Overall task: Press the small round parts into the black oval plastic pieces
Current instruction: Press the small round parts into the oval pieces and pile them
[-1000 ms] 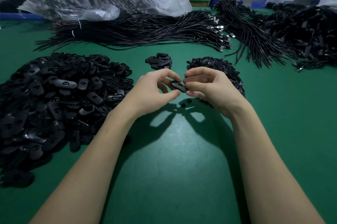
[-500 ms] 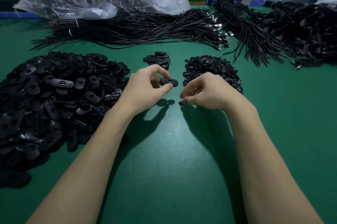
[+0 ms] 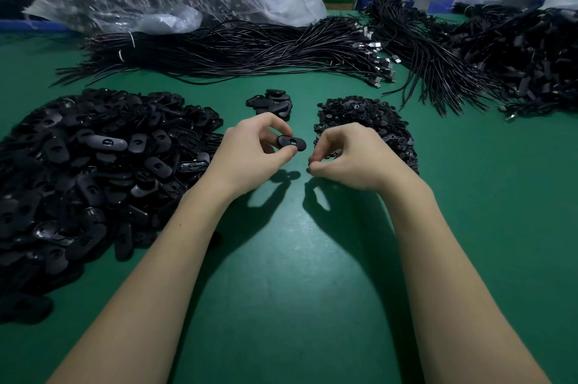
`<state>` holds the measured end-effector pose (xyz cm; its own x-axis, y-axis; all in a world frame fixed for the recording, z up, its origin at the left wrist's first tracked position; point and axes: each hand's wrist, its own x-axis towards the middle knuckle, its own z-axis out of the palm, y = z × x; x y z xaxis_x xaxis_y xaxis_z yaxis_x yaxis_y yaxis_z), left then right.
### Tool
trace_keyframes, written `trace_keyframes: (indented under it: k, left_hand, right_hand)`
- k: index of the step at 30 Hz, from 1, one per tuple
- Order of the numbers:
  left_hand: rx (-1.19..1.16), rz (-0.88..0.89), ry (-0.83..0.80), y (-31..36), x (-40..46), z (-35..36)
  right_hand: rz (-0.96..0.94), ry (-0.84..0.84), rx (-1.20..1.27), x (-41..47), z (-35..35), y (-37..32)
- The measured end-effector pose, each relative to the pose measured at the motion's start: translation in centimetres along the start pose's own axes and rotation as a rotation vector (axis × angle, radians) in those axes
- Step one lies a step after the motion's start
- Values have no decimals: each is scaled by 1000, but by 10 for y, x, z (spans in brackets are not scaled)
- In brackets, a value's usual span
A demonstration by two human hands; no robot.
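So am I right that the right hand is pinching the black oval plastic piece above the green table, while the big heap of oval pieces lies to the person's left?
Not quite: the head view shows the left hand pinching the black oval plastic piece, not the right hand. The rest holds: it is held above the green table, and the big heap of oval pieces lies to the person's left.

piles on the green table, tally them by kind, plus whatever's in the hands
Oval piece piles: 2, big and small
Round part piles: 1
Cable heaps: 2
Ovals held: 1, in the left hand
Right hand: fingers curled at the round parts, contents not visible
Total: 5 piles, 1 held oval
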<state>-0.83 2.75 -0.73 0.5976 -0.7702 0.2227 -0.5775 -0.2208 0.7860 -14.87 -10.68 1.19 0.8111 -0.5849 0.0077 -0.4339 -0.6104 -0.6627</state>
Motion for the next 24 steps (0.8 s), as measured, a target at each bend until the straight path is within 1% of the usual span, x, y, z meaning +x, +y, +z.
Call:
trace_keyframes:
  k: [3, 6, 10, 15, 24]
  left_hand:
    - [-9, 14, -2, 1, 0, 1]
    - [-10, 24, -1, 1, 0, 2]
    - [-15, 35, 11, 1, 0, 2]
    - [4, 47, 5, 1, 0, 2]
    - [28, 74, 36, 4, -1, 3]
  right_hand:
    - [3, 110, 151, -1, 2, -2]
    - [7, 126, 255, -2, 3, -5]
    - [16, 106, 389, -3, 1, -5]
    - [17, 178, 411, -2, 1, -5]
    - [101, 169, 424, 1, 2, -3]
